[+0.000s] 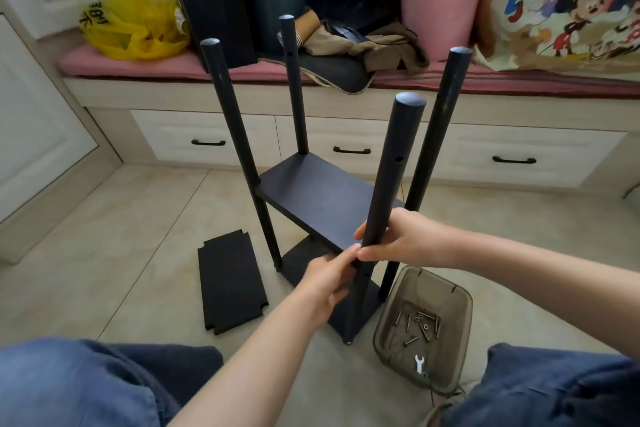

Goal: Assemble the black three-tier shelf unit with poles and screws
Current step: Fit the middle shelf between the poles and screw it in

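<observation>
The black shelf unit stands on the tiled floor with several upright poles. A bottom board and a middle board sit between the poles. My right hand grips the nearest pole at the level of the middle board. My left hand is at the same pole just below, its fingers at the board's near corner; whether they pinch anything is hidden. A third loose board lies flat on the floor to the left.
A clear brown tray on the floor at the right holds several screws and a small wrench. Behind the unit runs a window bench with drawers, a pink cushion and piled bags and bins. My knees frame the bottom edge.
</observation>
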The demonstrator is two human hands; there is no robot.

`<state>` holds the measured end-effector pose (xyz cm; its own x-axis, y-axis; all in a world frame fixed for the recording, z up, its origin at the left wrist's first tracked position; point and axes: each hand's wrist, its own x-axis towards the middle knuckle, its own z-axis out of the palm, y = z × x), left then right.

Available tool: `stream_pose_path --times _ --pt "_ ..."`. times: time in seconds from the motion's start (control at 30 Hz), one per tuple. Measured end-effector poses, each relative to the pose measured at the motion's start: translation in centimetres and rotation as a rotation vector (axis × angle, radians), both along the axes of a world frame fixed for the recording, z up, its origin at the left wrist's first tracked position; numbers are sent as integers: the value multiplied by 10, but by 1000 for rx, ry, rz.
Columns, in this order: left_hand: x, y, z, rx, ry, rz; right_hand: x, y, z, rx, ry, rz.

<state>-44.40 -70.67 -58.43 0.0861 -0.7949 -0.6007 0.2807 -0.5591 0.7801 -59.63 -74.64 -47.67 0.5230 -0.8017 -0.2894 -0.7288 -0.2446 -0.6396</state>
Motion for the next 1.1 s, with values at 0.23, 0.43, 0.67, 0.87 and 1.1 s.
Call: stream_pose_path --times 0.23,0.43,0.67,0.87,1.1 --pt "-2 2 -15 -148 36 -51 3 4 -9 -103 138 -9" --pt "3 -1 -19 -171 29 -127 1 0 1 -14 93 15" --pt "3 0 -14 -170 -23 -150 1 0 3 -3 87 38" --pt "4 1 -14 -193 7 -157 0 -1 2 -2 88 43" --pt "4 3 -13 -203 -3 -139 1 1 -1 6 83 43"
